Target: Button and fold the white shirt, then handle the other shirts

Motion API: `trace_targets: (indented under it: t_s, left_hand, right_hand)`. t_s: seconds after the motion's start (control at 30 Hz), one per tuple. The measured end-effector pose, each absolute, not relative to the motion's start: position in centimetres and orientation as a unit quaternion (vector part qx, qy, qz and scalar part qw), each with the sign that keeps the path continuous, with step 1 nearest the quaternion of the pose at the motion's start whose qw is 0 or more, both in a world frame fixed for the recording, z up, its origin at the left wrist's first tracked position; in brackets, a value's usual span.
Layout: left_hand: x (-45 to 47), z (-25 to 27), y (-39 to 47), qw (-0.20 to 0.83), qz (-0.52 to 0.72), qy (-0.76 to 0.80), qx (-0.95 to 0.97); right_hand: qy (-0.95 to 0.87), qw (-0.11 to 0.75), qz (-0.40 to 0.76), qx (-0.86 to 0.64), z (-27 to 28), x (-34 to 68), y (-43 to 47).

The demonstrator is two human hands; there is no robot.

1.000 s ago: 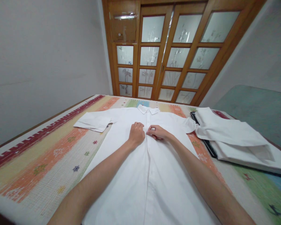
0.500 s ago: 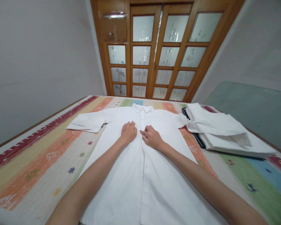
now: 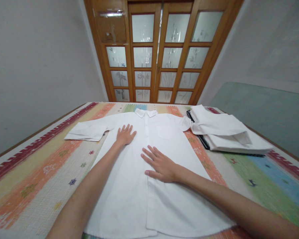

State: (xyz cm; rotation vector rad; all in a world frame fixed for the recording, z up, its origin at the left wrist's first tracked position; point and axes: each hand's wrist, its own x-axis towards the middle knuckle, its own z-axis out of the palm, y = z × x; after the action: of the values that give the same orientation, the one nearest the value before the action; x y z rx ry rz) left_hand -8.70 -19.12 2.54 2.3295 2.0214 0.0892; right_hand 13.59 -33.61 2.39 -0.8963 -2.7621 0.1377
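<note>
White shirt (image 3: 164, 196): spread face up, buttoned, on striped cloth (image 3: 40, 166) covering the surface. Left hand (image 3: 125, 134): flat, fingers spread, on chest. Right hand (image 3: 159, 164): flat, spread, over placket. Folded white clothes (image 3: 229, 136): beside right sleeve.

My one camera sits on my head, looking forward and down along my arms across the shirt (image 3: 149, 159) close below, toward the doors (image 3: 154, 49) at the frame's top.

I found open striped cloth (image 3: 40, 166) left of the shirt (image 3: 144, 186), free for a hand. On the right, a stack of folded white garments (image 3: 229, 136) blocked the way.
</note>
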Motion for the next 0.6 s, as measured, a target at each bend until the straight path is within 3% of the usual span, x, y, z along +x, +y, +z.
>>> trace_targets:
  t_s: [0.6]
  left_hand:
    - [-8.6, 2.6, -19.3, 0.033, 0.025, 0.652, 0.757]
  right_hand:
    - [-0.966, 0.084, 0.172, -0.176, 5.2, 13.4, -42.0]
